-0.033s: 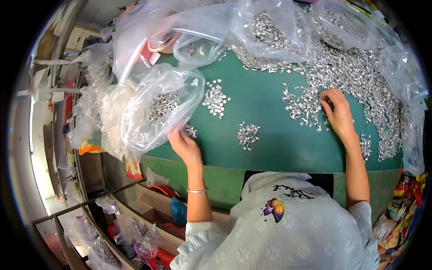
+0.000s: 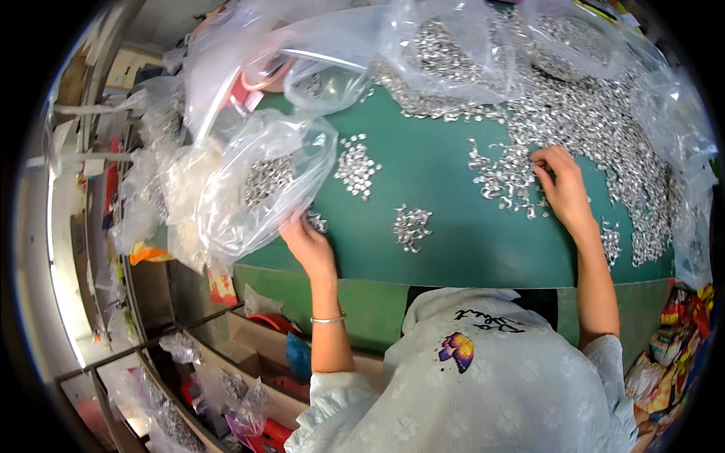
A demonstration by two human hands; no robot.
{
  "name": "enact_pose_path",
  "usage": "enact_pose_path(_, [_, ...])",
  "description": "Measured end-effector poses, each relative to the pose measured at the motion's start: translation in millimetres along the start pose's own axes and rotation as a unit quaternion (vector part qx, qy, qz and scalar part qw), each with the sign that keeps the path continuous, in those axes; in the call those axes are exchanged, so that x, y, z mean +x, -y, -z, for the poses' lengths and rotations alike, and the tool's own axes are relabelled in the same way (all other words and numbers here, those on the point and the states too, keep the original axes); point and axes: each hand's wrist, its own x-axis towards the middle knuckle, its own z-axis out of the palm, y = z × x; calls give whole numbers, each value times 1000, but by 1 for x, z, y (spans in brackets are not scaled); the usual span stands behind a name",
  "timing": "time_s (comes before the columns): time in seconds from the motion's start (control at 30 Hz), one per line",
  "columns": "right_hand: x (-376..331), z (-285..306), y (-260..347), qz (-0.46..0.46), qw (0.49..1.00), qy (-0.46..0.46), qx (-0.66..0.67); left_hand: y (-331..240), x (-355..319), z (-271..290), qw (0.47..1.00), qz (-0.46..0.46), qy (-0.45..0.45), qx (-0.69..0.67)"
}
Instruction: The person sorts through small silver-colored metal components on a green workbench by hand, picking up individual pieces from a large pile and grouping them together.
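Note:
My left hand (image 2: 310, 248) is at the near lip of a clear plastic bag (image 2: 264, 219), its fingers closed on the film. Inside the bag lies a heap of small silvery metal pieces (image 2: 268, 181). Beside those fingers a few similar pieces (image 2: 316, 220) rest on the green tabletop (image 2: 362, 253). My right hand (image 2: 563, 189) bends over the edge of a loose spread of curved metal pieces (image 2: 507, 180); finger and thumb come together around a small piece, partly hidden. Between the hands lie a small pile (image 2: 411, 226) and a rounder group of flat pieces (image 2: 356, 167).
A large mass of metal pieces (image 2: 604, 128) covers the table's right side. Open clear bags of pieces (image 2: 445, 57) line the far edge. Under the tabletop at left are compartments (image 2: 249, 340) with bagged parts. Colourful packages (image 2: 664, 347) stand at lower right.
The whole view has shifted very slightly. Both hands keep their places beside the bag and the loose pieces.

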Motion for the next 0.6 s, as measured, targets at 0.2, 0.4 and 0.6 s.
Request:
enact_pose_path(0.2, [1, 28, 7, -74, 997, 24, 21, -11, -5, 0, 998, -32, 37, 27])
enact_pose_path(0.4, [4, 18, 6, 37, 992, 12, -122, -141, 4, -13, 946, -127, 223, -197])
enact_pose_path(0.6, [7, 28, 8, -83, 993, 88, -7, -213, 24, -99, 883, -245, 307, -258])
